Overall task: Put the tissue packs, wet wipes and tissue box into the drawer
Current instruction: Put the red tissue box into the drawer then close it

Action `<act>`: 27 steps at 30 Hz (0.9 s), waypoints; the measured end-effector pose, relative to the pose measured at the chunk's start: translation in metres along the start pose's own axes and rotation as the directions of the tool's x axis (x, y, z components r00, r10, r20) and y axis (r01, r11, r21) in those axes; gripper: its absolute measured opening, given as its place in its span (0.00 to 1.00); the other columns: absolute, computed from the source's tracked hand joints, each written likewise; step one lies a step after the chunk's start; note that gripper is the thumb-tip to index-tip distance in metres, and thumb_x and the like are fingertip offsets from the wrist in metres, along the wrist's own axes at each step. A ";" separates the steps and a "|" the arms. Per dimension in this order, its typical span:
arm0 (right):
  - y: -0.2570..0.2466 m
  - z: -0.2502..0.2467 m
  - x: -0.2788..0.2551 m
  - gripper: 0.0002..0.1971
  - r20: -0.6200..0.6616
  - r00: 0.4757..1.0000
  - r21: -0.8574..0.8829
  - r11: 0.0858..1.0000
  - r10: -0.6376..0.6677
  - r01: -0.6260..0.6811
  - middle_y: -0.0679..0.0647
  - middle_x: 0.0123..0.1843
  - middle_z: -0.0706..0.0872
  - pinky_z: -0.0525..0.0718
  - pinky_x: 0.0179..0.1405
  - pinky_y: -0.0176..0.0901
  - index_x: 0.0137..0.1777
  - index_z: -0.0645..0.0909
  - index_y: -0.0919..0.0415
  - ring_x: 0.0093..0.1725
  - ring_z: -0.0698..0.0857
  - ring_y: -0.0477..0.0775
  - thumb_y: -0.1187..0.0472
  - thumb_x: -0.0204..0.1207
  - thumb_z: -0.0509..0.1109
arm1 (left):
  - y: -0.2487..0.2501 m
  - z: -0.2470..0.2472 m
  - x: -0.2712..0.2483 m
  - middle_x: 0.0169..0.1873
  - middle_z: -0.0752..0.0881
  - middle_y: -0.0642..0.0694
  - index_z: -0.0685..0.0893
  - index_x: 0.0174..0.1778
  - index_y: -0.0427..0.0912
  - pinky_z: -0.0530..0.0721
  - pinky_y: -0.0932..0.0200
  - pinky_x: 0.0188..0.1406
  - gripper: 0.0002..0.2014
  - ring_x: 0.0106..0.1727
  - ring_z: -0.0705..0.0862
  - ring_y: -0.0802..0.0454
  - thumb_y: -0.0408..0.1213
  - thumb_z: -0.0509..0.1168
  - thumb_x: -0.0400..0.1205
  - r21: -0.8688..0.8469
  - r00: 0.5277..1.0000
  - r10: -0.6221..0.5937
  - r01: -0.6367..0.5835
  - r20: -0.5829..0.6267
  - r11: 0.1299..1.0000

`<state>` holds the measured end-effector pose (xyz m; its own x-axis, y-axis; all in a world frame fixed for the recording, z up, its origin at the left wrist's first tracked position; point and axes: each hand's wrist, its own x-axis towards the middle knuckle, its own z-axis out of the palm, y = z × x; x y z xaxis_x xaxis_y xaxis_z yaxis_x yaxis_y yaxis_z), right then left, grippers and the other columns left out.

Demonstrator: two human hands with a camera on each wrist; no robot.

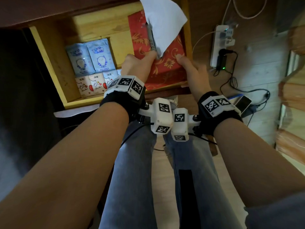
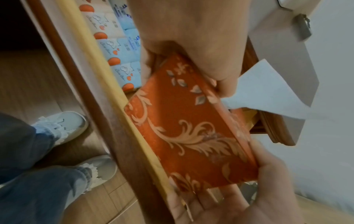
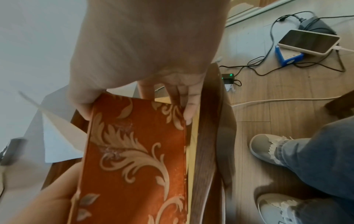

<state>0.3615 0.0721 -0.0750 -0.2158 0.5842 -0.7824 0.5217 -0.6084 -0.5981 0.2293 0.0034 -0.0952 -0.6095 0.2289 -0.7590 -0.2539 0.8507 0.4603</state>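
A red tissue box with gold scrollwork sits low in the right part of the open wooden drawer, a white tissue sticking up from it. My left hand grips its left end and my right hand its right end. In the left wrist view my left hand has its thumb on the box top. In the right wrist view the right hand's fingers reach down between the box and the drawer front. Two blue wet wipes packs and three tissue packs lie in the drawer's left part.
A power strip with plugs and cables lies on the wooden floor to the right. Nearby a phone rests on a small blue box. My jeans-clad legs and white shoes stand right before the drawer front.
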 end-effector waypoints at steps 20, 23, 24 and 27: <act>0.040 -0.029 0.064 0.13 -0.137 0.928 -0.434 0.863 -0.345 0.257 0.57 0.57 0.88 0.77 0.42 0.18 0.59 0.83 0.61 0.50 0.84 0.46 0.61 0.75 0.68 | 0.000 0.044 0.016 0.58 0.84 0.38 0.72 0.63 0.34 0.81 0.52 0.55 0.31 0.59 0.83 0.39 0.48 0.73 0.71 0.186 0.988 0.073 -0.047 -0.134 0.981; 0.044 -0.032 0.065 0.12 -0.125 0.936 -0.386 0.885 -0.329 0.260 0.51 0.50 0.88 0.76 0.37 0.15 0.58 0.84 0.59 0.47 0.84 0.43 0.60 0.76 0.68 | -0.005 0.052 0.017 0.59 0.83 0.37 0.69 0.65 0.34 0.79 0.52 0.53 0.31 0.60 0.82 0.39 0.46 0.73 0.72 0.211 0.987 0.073 -0.041 -0.146 0.977; 0.046 -0.033 0.065 0.12 -0.123 0.934 -0.370 0.889 -0.335 0.270 0.50 0.49 0.88 0.77 0.37 0.15 0.58 0.84 0.59 0.47 0.84 0.43 0.59 0.77 0.68 | -0.006 0.054 0.017 0.60 0.82 0.37 0.68 0.65 0.34 0.79 0.52 0.53 0.31 0.60 0.82 0.39 0.46 0.72 0.72 0.216 0.985 0.079 -0.044 -0.154 0.975; 0.051 -0.034 0.064 0.11 -0.130 0.930 -0.330 0.899 -0.345 0.287 0.48 0.48 0.86 0.76 0.39 0.14 0.58 0.85 0.60 0.46 0.84 0.41 0.59 0.77 0.68 | -0.008 0.056 0.016 0.60 0.82 0.38 0.68 0.65 0.34 0.77 0.54 0.53 0.31 0.60 0.81 0.39 0.46 0.71 0.74 0.229 0.982 0.109 -0.072 -0.157 0.971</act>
<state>0.4024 0.0966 -0.1500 -0.2730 0.8229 -0.4983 0.6796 -0.2017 -0.7053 0.2630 0.0271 -0.1368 -0.7436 0.2437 -0.6226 -0.0306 0.9179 0.3957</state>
